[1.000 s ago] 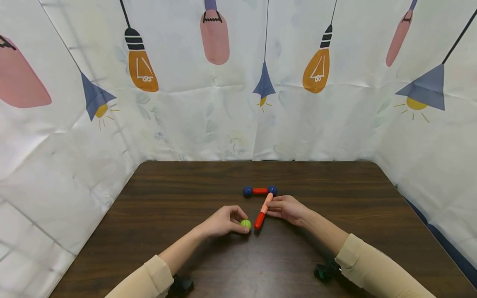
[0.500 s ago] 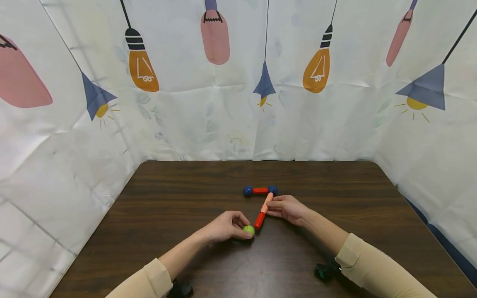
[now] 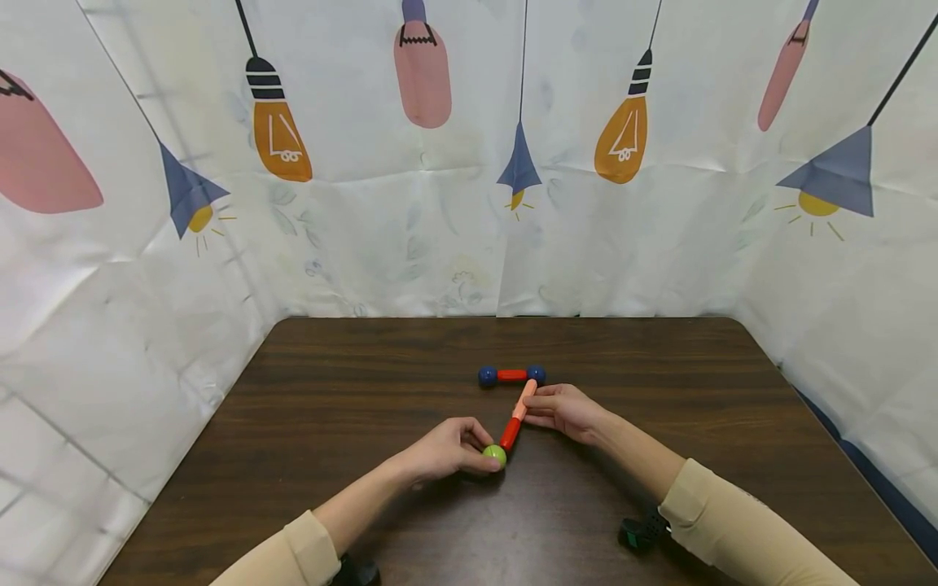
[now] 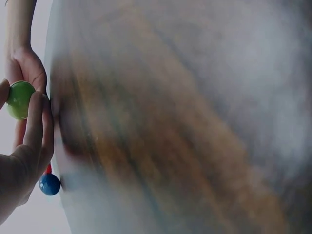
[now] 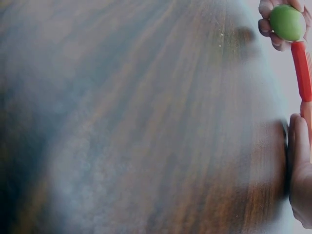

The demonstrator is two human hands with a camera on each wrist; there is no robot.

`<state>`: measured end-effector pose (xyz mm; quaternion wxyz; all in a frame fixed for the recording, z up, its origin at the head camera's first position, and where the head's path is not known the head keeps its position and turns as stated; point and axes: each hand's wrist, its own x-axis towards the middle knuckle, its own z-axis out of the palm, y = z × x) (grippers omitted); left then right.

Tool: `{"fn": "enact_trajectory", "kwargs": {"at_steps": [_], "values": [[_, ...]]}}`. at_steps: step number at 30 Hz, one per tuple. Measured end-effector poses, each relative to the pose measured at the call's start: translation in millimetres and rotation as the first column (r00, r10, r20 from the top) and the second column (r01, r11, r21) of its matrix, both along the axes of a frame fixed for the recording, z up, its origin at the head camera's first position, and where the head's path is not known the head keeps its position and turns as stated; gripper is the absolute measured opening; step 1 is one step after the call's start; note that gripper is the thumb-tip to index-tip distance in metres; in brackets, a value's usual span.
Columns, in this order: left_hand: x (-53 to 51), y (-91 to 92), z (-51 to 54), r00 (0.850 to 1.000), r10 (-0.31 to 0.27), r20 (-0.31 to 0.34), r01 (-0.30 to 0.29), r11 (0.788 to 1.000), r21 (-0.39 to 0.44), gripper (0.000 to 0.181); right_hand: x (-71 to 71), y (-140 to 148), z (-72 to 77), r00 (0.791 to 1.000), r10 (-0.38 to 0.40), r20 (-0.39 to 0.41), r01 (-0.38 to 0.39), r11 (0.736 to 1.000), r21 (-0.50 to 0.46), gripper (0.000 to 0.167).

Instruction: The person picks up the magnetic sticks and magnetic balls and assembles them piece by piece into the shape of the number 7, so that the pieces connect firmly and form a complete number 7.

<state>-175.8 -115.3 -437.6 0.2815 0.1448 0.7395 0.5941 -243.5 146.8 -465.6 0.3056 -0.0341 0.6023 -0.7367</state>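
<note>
My left hand [image 3: 445, 448] pinches a small green ball [image 3: 494, 456] between thumb and fingers. The ball meets the near end of a red rod [image 3: 510, 435]; the right wrist view shows the green ball [image 5: 287, 22] right at the tip of the red rod [image 5: 302, 73]. End to end with the red rod runs a peach-coloured rod [image 3: 525, 397], which my right hand [image 3: 567, 413] holds between thumb and fingers. Behind them lies another red rod [image 3: 511, 375] with a blue ball [image 3: 487, 375] at its left end and a second blue ball [image 3: 536, 374] at its right. Whether the peach rod touches that second ball, I cannot tell.
A dark wood-grain table [image 3: 352, 358] carries everything. White curtains [image 3: 440, 244] printed with lamps and bulbs hang behind it and at both sides. Dark devices sit at both wrists, one of them a black wrist device [image 3: 636, 534] below the right forearm.
My left hand has moved slightly right and nearer to me with the green ball, from a gap beside the red rod to its near end. The right hand and rods stay put.
</note>
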Motion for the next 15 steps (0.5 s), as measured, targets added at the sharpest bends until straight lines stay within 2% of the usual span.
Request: {"fn": "enact_trajectory", "kwargs": {"at_steps": [8, 15], "values": [[2.6, 4.4, -2.2, 0.998, 0.005, 0.068, -0.01, 0.997, 0.072, 0.026, 0.5, -0.9, -0.2, 1.0, 0.001, -0.012, -0.001, 1.0, -0.002, 0.038], [4.1, 6.8, -0.2, 0.998, 0.013, 0.061, -0.018, 0.997, 0.069, 0.026, 1.0, -1.7, -0.1, 1.0, -0.005, -0.01, 0.005, 1.0, 0.001, 0.035]]}}
